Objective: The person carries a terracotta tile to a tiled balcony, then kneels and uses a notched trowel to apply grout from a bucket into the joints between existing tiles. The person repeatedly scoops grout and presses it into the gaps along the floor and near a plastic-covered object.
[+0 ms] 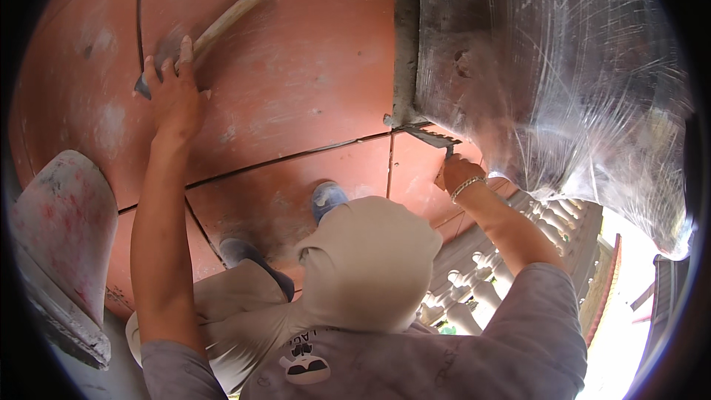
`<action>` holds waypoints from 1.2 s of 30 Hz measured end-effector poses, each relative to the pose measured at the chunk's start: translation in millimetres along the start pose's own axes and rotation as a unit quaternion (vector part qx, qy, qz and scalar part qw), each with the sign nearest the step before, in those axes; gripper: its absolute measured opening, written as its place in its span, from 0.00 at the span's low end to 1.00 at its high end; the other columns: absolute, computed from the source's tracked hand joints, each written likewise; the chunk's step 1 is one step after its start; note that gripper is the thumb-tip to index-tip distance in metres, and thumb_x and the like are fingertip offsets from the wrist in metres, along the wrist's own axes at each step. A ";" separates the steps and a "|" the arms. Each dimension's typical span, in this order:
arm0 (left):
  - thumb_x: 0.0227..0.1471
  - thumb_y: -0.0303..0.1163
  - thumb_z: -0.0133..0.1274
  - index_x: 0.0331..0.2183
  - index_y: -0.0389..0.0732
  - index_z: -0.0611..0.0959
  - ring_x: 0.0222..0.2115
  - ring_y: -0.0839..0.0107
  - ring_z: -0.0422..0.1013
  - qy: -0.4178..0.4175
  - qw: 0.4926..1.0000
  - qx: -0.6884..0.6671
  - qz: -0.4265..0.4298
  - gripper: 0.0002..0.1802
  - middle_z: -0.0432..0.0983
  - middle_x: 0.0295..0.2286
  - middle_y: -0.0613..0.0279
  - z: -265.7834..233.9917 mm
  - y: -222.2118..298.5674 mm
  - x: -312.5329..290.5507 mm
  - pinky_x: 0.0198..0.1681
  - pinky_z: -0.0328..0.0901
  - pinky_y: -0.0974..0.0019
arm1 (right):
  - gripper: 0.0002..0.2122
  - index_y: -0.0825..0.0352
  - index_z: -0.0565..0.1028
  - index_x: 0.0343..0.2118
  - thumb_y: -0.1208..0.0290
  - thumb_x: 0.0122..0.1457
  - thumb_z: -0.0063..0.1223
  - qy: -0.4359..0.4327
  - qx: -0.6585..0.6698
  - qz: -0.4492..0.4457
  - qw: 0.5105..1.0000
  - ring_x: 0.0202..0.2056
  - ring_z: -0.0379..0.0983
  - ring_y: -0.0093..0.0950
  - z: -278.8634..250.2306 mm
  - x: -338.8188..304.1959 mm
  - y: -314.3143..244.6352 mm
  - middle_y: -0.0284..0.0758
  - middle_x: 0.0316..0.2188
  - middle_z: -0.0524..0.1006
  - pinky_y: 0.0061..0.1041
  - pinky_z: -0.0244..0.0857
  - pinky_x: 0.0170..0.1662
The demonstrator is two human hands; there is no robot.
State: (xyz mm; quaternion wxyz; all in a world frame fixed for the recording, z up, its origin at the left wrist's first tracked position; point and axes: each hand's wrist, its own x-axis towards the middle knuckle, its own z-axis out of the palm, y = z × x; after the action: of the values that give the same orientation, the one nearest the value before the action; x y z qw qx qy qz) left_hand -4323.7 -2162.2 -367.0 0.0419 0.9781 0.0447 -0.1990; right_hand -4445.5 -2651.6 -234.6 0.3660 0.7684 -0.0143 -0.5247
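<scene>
My left hand (178, 100) lies over the head of a mallet, its fingers spread and pointing away from me. The mallet's pale wooden handle (233, 17) slants up and right across the reddish tile, and part of its dark head (142, 87) shows beside the hand. My right hand (461, 174), with a chain bracelet at the wrist, is closed around a notched trowel (433, 136). The trowel's dark toothed blade sits at the tile corner, beside the joint. Part of its grip is hidden by my fingers.
Large reddish floor tiles (318, 67) with dark joints surround me. A column wrapped in clear plastic (555, 52) stands at the right, beside a grey mortar strip (405, 37). A stained grey curved object (67, 222) is at the left; a pale balustrade (485, 292) is at lower right.
</scene>
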 end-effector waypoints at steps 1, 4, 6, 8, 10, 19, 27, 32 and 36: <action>0.47 0.38 0.67 0.69 0.61 0.48 0.67 0.41 0.42 -0.018 1.000 -0.001 -0.008 0.57 0.60 0.61 0.50 -1.6 0.7 1.2 0.62 0.45 0.26 | 0.20 0.77 0.70 0.51 0.65 0.63 0.46 0.012 0.008 0.000 1.000 0.39 0.81 0.48 1.0 -0.7 2.5 0.47 0.39 0.81 0.48 0.75 0.37; 0.50 0.39 0.65 0.69 0.62 0.48 0.68 0.46 0.41 -0.037 0.998 0.030 -0.037 0.55 0.57 0.62 0.55 -5.2 2.9 1.5 0.61 0.45 0.22 | 0.16 0.73 0.72 0.47 0.65 0.63 0.47 0.000 0.048 -0.018 0.999 0.38 0.81 0.46 -7.0 -3.0 17.1 0.46 0.38 0.82 0.47 0.76 0.35; 0.49 0.39 0.65 0.68 0.63 0.48 0.68 0.47 0.41 -0.041 0.998 0.020 -0.038 0.55 0.57 0.62 0.56 -6.3 2.5 1.6 0.62 0.45 0.23 | 0.14 0.71 0.72 0.44 0.64 0.63 0.48 0.002 0.050 -0.036 0.998 0.37 0.82 0.44 -13.8 -4.8 19.7 0.44 0.36 0.82 0.46 0.76 0.34; 0.49 0.40 0.65 0.68 0.63 0.48 0.68 0.48 0.41 -0.032 0.999 0.011 -0.031 0.55 0.57 0.63 0.57 -5.3 2.2 -0.2 0.62 0.46 0.24 | 0.13 0.68 0.72 0.41 0.64 0.62 0.49 0.023 0.024 -0.045 0.998 0.36 0.82 0.43 -15.8 -8.9 16.0 0.42 0.34 0.82 0.45 0.76 0.33; 0.49 0.40 0.66 0.68 0.63 0.48 0.68 0.49 0.41 -0.022 0.999 0.002 -0.031 0.55 0.57 0.63 0.58 -3.6 1.7 -0.3 0.62 0.46 0.24 | 0.13 0.68 0.72 0.42 0.63 0.62 0.50 0.022 0.010 -0.010 1.000 0.36 0.82 0.42 -13.1 -9.5 7.2 0.41 0.33 0.82 0.44 0.76 0.33; 0.46 0.38 0.67 0.69 0.59 0.48 0.65 0.42 0.45 0.004 1.000 0.025 -0.015 0.58 0.61 0.59 0.50 -6.1 3.5 -4.7 0.61 0.51 0.28 | 0.16 0.67 0.72 0.42 0.59 0.59 0.53 0.019 0.038 0.015 0.999 0.36 0.82 0.41 -2.0 -3.1 12.0 0.43 0.35 0.82 0.43 0.76 0.35; 0.47 0.41 0.67 0.68 0.64 0.49 0.67 0.50 0.43 -0.023 0.998 0.041 -0.036 0.56 0.59 0.61 0.58 -8.9 5.4 -3.3 0.60 0.48 0.23 | 0.18 0.68 0.73 0.42 0.56 0.58 0.52 0.001 0.059 0.077 0.995 0.38 0.82 0.42 -1.7 4.7 12.3 0.43 0.38 0.81 0.40 0.76 0.38; 0.43 0.44 0.69 0.68 0.62 0.51 0.66 0.49 0.46 0.013 0.997 0.066 -0.025 0.58 0.61 0.60 0.60 -4.4 3.4 -1.0 0.58 0.52 0.23 | 0.15 0.68 0.73 0.44 0.63 0.62 0.47 0.045 0.022 0.031 0.998 0.40 0.81 0.43 24.3 5.4 6.3 0.47 0.40 0.81 0.42 0.76 0.39; 0.41 0.46 0.70 0.68 0.61 0.52 0.66 0.49 0.47 0.025 0.998 0.058 -0.021 0.59 0.62 0.59 0.60 -3.5 2.2 -1.3 0.56 0.53 0.23 | 0.13 0.68 0.73 0.45 0.65 0.62 0.47 0.054 0.163 -0.028 0.985 0.43 0.80 0.46 22.5 -13.4 2.8 0.51 0.39 0.80 0.49 0.73 0.43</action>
State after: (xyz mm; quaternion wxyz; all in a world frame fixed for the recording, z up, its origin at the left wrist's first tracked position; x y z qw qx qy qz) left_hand -4323.4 -2164.2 -363.1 -0.0202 0.9824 0.0542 -0.1777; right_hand -4468.9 -2660.5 -226.3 0.2211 0.8451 -0.0580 -0.4833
